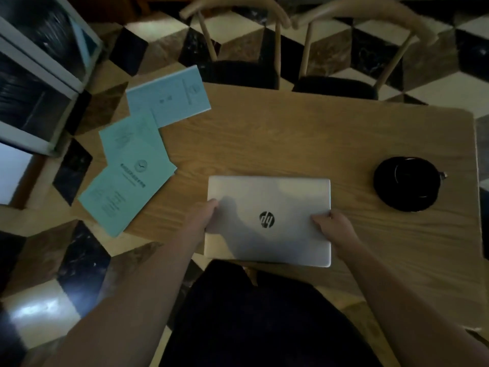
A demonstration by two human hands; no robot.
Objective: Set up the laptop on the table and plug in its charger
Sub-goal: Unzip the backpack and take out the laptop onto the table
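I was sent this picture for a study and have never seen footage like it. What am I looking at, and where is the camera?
There is no machine here. The one picture comes from a camera worn on a person's head, looking down at their own arms. The left hand and right hand grip the two sides of a closed silver laptop, which lies at the near edge of a wooden table. To the right is a coiled black charger cable; to the left lie pale blue booklets. Two chairs stand beyond.
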